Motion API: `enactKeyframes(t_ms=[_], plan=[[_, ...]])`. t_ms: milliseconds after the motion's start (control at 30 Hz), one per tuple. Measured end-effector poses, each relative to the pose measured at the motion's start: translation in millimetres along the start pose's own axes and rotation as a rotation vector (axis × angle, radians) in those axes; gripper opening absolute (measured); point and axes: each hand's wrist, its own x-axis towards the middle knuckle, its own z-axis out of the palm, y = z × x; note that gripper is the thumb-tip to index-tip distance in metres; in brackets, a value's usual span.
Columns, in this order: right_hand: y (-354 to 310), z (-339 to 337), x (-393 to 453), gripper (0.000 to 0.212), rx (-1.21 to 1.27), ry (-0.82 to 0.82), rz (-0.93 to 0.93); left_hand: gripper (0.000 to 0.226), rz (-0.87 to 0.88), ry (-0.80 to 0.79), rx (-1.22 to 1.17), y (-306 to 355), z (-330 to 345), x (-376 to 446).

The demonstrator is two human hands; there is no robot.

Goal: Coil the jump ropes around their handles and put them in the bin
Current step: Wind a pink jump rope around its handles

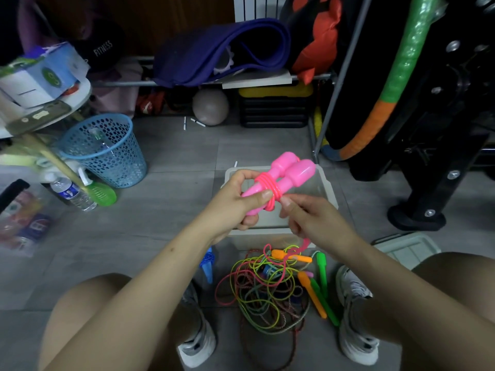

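Grey floor, cluttered w/ gear. Left hand (235, 202) grips pink handles (281, 178) held side by side, thumb pressed on the coiled pink rope (269, 187); right hand (308, 215) pinches the rope's loose end just beside the coil. Clear bin (328, 188) sits right under both hands. Tangled ropes (265, 287) lie between the shoes, near bin's front edge; blue basket (107, 151) well apart, left.

Both hands cover the lower ends of the pink handles (284, 178); the bin (325, 183) is half hidden, its floor blurred.
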Motion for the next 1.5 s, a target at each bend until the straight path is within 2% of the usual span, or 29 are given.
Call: enactKeyframes(t_ms=[100,267,433,500,567,633,733,767,833,933,1033,1167,1233,1367,1500], plan=[[-2.1,-14.8,-1.8,0.015,-0.375,0.047,-0.106,0.023,-0.015,0.015,0.021,-1.3,-2.8,4.3],[-13.7,-23.3,-10.7,0.019,-0.865,0.106,-0.129,0.025,-0.037,0.062,0.100,-1.5,-3.0,9.1],[-13.6,-26.9,-8.6,0.038,-0.869,0.314,-0.378,0.030,0.024,-0.036,0.349,-0.6,-4.7,10.4],[-16.5,-26.8,-7.1,0.038,-0.830,0.310,-0.335,0.032,0.071,-0.094,0.463,-2.8,-5.4,10.3],[-21.8,-26.3,-3.4,0.039,-0.783,0.249,-0.200,0.035,0.109,-0.118,0.571,-4.1,-4.8,9.3],[-21.1,-26.1,3.7,0.049,-0.732,0.160,-0.073,0.038,0.130,-0.119,0.707,-4.1,-3.0,8.3],[-19.9,-29.0,10.6,0.049,-0.349,0.000,0.127,0.040,0.131,-0.123,0.894,-2.5,0.8,5.4],[-20.9,-31.4,11.1,0.047,-0.268,-0.047,0.167,0.040,0.126,-0.133,0.913,-0.6,1.1,4.4],[-23.1,-38.3,11.4,0.040,-0.339,-0.151,0.129,0.039,0.114,-0.166,0.914,1.6,-0.4,3.3],[-22.4,-43.8,15.6,0.023,-0.588,-0.180,-0.038,0.039,0.089,-0.269,0.873,0.0,-4.2,4.9],[-16.4,-45.4,18.5,0.032,-0.550,-0.196,-0.069,0.037,0.023,-0.447,0.767,2.3,-2.7,3.3],[-21.7,-50.3,17.0,0.026,-0.297,-0.354,-0.092,0.041,-0.067,-0.654,0.506,9.0,-8.1,0.3],[-20.8,-51.2,16.5,0.023,-0.060,-0.436,-0.048,0.042,-0.059,-0.705,0.376,12.2,-12.0,-2.3],[-7.0,-46.3,17.8,0.034,0.461,-0.492,-0.003,0.044,-0.015,-0.682,0.187,18.1,-19.9,-6.3],[-3.0,-38.4,13.1,0.039,0.561,-0.428,0.031,0.047,0.024,-0.661,0.148,18.4,-28.4,-7.4]])
